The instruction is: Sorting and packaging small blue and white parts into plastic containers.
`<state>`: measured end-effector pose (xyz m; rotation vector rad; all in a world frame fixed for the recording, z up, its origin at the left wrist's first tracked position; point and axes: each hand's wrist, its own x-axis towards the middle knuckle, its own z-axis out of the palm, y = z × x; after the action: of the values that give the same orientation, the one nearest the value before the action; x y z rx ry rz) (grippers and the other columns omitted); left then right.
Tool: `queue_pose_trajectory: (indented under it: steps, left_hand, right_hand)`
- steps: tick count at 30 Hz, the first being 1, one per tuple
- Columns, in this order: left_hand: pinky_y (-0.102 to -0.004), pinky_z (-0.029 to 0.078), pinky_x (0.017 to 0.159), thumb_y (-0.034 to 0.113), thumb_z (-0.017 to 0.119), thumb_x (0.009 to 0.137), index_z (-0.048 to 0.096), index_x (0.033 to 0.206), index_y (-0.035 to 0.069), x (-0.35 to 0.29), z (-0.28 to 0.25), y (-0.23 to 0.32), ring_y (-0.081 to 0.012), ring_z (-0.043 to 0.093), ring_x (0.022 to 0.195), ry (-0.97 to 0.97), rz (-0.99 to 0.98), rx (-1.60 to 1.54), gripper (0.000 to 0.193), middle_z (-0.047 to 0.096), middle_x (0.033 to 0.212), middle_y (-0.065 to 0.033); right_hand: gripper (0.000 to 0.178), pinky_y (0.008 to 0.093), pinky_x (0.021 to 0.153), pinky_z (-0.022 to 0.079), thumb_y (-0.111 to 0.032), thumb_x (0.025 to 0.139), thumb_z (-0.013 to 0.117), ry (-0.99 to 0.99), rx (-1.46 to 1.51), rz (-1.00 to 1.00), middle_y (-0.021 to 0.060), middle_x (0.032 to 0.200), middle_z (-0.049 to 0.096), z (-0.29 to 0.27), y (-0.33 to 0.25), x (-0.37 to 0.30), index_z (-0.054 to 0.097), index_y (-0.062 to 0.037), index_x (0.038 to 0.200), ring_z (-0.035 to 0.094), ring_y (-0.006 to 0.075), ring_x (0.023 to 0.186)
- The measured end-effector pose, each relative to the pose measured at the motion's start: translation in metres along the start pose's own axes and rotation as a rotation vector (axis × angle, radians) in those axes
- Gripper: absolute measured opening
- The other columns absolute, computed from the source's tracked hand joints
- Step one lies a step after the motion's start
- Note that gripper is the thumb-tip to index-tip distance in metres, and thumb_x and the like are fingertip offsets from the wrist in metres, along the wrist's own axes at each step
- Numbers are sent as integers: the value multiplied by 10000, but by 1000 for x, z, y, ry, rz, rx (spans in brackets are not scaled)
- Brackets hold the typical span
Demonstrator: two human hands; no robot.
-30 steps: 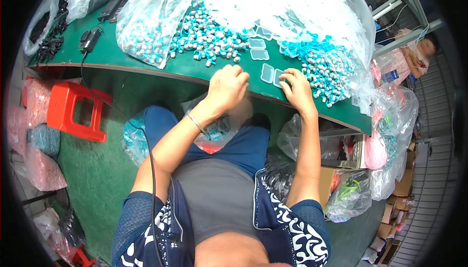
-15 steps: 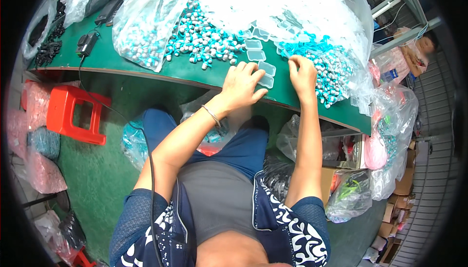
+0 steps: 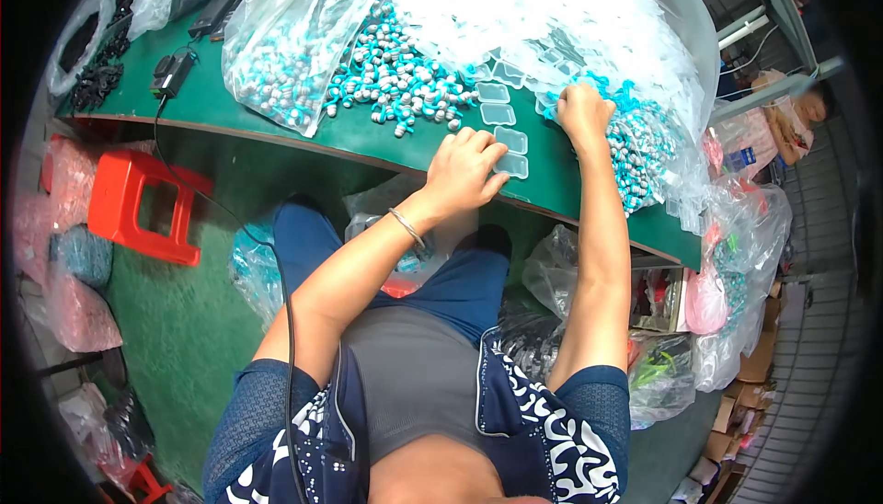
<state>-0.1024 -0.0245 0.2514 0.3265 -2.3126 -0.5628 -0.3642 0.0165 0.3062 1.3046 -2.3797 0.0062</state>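
My left hand (image 3: 464, 171) rests at the table's near edge, its thumb and forefinger closed about the side of a small open clear plastic case (image 3: 512, 166). Beyond that case lies another open clear case (image 3: 494, 93), its two halves spread flat. My right hand (image 3: 585, 120) is at the left edge of a pile of small turquoise pieces with whitish ends (image 3: 641, 150). Its fingers are bent together; whatever is between them is hidden. Left of the cases spreads a second heap of similar turquoise and white pieces (image 3: 395, 76).
A large mound of clear plastic cases (image 3: 552, 7) covers the far side of the green table (image 3: 368, 141). A clear bag of turquoise pieces (image 3: 280, 72) stands left. A black adapter (image 3: 172, 74) trails a cable. A red stool (image 3: 138, 200) stands on the floor at left.
My right hand has moved a little farther away and to the right, into the turquoise pile's edge. My left hand stays by the near case. The whole view has shifted slightly.
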Motion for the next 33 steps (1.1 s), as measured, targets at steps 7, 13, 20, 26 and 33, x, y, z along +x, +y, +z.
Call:
queue_pose_trajectory:
  steps: [7, 13, 20, 26, 33]
  left_hand:
    - [-404, 448, 844, 275, 777, 744, 661, 1077, 105, 0, 2, -3, -264, 561, 988, -9, -43, -38, 392, 616, 1040, -54]
    - [-409, 455, 846, 283, 809, 708, 662, 1057, 115, 3, 1, -3, -265, 573, 985, -30, -93, -67, 415, 630, 1024, -45]
    - [-409, 451, 838, 289, 816, 706, 662, 1065, 116, 4, -1, -3, -268, 576, 982, -73, -111, -66, 427, 631, 1012, -45]
    - [-408, 448, 840, 286, 814, 709, 662, 1067, 114, 5, -2, -3, -271, 576, 983, -79, -119, -66, 425, 635, 1024, -45]
    - [-394, 436, 825, 281, 820, 704, 664, 1044, 114, 4, 1, -3, -247, 570, 954, -31, -89, -68, 409, 625, 965, -28]
  right_hand:
    - [93, 318, 751, 505, -50, 811, 716, 291, 882, 40, 93, 857, 666, -26, -6, -60, 725, -34, 903, 639, 204, 822]
    - [108, 315, 716, 503, 12, 789, 711, 94, 1084, -152, 97, 877, 648, -29, -30, -121, 708, -17, 893, 629, 200, 808]
    - [111, 377, 816, 411, -99, 773, 747, 182, 830, -229, 39, 880, 639, -19, -38, -124, 721, -101, 881, 602, 236, 874]
    - [140, 385, 825, 391, -146, 767, 765, 200, 649, -309, 24, 887, 640, -39, -40, -121, 718, -124, 896, 592, 233, 891]
    - [164, 386, 820, 392, -137, 752, 775, 228, 652, -285, 19, 874, 641, -28, -42, -128, 707, -119, 900, 598, 224, 887]
